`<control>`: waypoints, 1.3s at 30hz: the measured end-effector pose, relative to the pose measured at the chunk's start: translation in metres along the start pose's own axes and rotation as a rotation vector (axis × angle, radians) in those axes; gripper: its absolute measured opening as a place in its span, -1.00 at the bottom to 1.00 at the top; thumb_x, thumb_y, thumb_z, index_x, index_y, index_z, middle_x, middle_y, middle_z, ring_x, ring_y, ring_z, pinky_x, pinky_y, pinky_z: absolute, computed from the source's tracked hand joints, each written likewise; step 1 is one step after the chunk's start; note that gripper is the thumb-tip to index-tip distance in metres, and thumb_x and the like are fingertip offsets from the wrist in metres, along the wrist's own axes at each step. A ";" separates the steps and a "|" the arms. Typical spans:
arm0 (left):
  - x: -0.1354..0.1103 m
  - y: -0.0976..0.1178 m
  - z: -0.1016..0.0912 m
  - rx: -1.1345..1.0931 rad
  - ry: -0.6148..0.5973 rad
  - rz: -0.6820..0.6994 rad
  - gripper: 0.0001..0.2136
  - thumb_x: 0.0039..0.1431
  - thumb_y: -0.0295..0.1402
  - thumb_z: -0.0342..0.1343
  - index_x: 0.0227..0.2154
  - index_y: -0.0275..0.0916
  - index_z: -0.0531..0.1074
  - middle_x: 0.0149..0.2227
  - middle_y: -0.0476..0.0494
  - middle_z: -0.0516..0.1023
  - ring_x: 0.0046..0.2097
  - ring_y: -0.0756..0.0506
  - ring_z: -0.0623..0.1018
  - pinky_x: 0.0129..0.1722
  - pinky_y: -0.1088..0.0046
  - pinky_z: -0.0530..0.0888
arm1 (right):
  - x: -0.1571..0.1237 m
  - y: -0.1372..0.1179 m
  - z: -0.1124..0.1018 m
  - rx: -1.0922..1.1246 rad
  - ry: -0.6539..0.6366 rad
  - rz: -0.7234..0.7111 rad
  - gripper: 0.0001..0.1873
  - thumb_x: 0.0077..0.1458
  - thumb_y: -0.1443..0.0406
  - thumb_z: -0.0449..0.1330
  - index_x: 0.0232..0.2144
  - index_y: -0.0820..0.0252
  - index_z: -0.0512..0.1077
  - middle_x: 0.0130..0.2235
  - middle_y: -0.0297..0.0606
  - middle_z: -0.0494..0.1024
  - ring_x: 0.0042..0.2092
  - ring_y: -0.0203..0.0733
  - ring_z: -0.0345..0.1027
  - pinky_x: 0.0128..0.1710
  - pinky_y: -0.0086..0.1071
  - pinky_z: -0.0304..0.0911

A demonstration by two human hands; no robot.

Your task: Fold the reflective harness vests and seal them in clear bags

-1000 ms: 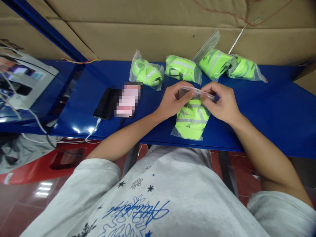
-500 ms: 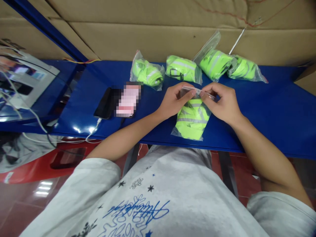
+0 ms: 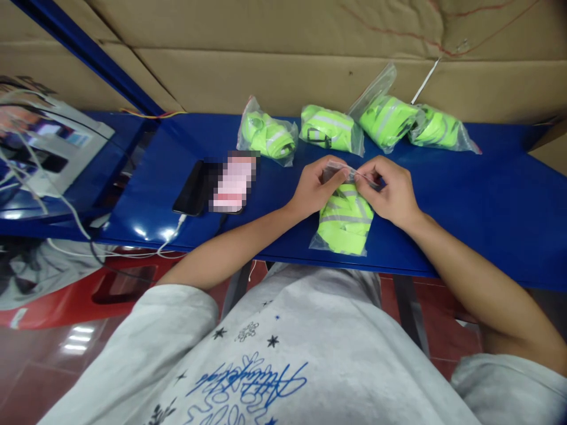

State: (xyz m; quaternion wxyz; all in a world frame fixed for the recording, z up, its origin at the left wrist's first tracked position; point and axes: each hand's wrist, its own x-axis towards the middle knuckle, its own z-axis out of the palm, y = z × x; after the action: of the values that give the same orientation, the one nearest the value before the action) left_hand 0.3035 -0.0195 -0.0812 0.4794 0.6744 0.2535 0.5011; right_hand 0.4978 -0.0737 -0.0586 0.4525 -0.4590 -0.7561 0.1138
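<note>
A clear zip bag (image 3: pixel 346 219) lies near the front edge of the blue table, packed with a folded neon-yellow strap or vest with grey reflective bands. My left hand (image 3: pixel 319 184) pinches the left part of the bag's top edge between thumb and fingers. On the other side, my right hand (image 3: pixel 388 190) grips the same top edge, its thumb close to the left thumb. The bag's mouth is partly covered by my fingers, so whether the seal is closed cannot be made out.
Behind my hands, several similar bags of neon-yellow material (image 3: pixel 332 128) stand in a row along the cardboard backing (image 3: pixel 283 77). Two phones lie to the left, a black one (image 3: pixel 191 190) with a white cable and one with a blurred screen (image 3: pixel 234 183). A red stool (image 3: pixel 110 289) is below.
My right hand has slid slightly left along the bag's top edge, nearer to my left thumb. The whole view has shifted a little; the other bags stay put.
</note>
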 end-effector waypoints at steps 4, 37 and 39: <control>0.002 -0.015 0.004 -0.026 0.022 -0.068 -0.61 0.20 0.08 0.34 -0.32 -0.20 0.61 -0.33 -0.06 0.66 -0.29 -0.01 0.57 -0.24 0.44 0.46 | -0.002 0.022 0.005 0.067 -0.038 0.112 -0.66 0.34 -0.03 0.21 -0.27 0.07 0.48 -0.47 -0.37 0.41 -0.46 -0.25 0.22 -0.43 -0.31 0.12; 0.047 -0.030 0.021 -0.154 -0.074 -0.281 -0.79 0.05 -0.22 0.32 -0.40 -0.27 0.51 -0.42 0.05 0.48 -0.34 0.04 0.42 -0.27 0.48 0.34 | 0.019 0.055 -0.006 -0.313 -0.131 0.088 -0.52 0.42 0.00 -0.04 -0.50 0.11 0.17 -0.56 -0.29 0.28 -0.50 -0.22 0.15 -0.39 -0.29 -0.08; 0.047 -0.031 0.021 -0.154 -0.077 -0.278 -0.79 0.04 -0.22 0.32 -0.40 -0.27 0.52 -0.42 0.04 0.49 -0.33 0.03 0.42 -0.27 0.48 0.34 | 0.019 0.054 -0.006 -0.296 -0.131 0.101 -0.50 0.41 -0.02 -0.02 -0.51 0.11 0.17 -0.57 -0.29 0.27 -0.50 -0.22 0.14 -0.39 -0.29 -0.08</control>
State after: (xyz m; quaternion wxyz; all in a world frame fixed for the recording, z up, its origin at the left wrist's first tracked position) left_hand 0.3446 0.0236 -0.0897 0.6037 0.6128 0.2869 0.4216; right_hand 0.5317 -0.0298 -0.0759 0.3233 -0.5498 -0.7684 0.0536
